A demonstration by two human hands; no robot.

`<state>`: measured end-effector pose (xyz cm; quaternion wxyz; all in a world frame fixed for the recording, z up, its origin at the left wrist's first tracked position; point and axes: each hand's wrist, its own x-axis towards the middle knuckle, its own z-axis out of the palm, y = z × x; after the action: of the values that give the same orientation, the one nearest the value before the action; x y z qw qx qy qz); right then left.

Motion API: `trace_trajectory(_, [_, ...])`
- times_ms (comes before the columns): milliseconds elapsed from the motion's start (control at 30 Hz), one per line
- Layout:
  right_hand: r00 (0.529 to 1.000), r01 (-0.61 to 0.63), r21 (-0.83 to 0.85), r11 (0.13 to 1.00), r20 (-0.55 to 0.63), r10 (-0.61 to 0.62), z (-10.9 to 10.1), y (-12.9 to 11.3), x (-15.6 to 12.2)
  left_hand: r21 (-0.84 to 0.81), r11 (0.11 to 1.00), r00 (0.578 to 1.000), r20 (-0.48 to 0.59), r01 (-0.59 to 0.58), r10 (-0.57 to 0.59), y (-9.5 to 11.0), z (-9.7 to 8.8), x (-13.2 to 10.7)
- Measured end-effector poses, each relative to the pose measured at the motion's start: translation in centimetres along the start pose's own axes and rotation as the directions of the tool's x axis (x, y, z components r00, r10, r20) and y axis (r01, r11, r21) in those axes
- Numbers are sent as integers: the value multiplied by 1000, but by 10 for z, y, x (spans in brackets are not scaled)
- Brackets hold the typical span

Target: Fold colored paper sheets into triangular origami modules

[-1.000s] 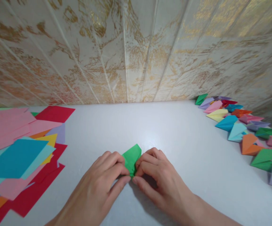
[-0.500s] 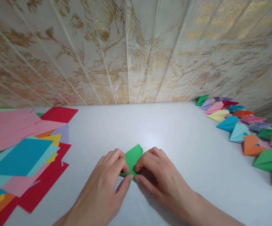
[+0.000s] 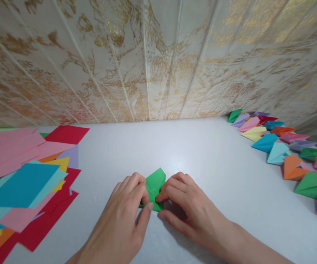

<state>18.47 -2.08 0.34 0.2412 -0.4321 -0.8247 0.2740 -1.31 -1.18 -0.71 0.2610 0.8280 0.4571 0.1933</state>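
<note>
A green sheet of folded paper (image 3: pixel 156 180) lies on the white table between my two hands, its cut-looking top corner pointing away from me. My left hand (image 3: pixel 131 201) grips the paper's left side, thumb at the near edge and fingers curled over it. On the other side, my right hand (image 3: pixel 181 200) presses a bent index finger onto the paper's near right part. The right thumb rests just off the near edge. Both hands hide the paper's side edges, so the exact fold there is hard to make out.
Loose coloured sheets lie piled at the left, with a blue sheet (image 3: pixel 23 185) on top and a red sheet (image 3: pixel 67 134) behind. Along the right stand several folded paper pieces, among them an orange one (image 3: pixel 294 167). A gold-patterned wall covering (image 3: pixel 147 73) rises behind the white table (image 3: pixel 114 146).
My right thumb has moved slightly away from the left thumb, and more of the paper's near edge shows. The right index finger now presses flatter on the paper. The view has shifted slightly.
</note>
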Motion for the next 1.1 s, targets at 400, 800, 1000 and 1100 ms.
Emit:
trace_trajectory(400, [998,-54,21,998,-42,55,8,-1,0,13,1000,1000,-10,16,-16,2,1,1])
trace_trajectory(800, [977,212,-77,974,-18,-214,-4,6,-6,7,1000,998,-56,9,-9,-2,-1,2])
trace_trajectory(1000, [951,307,-164,937,76,-299,-8,9,-10,-11,999,999,-19,33,-33,1,-2,2])
trace_trajectory(1100, [945,325,-247,913,130,-301,-8,5,-10,-25,998,998,-14,61,-61,2,-2,2])
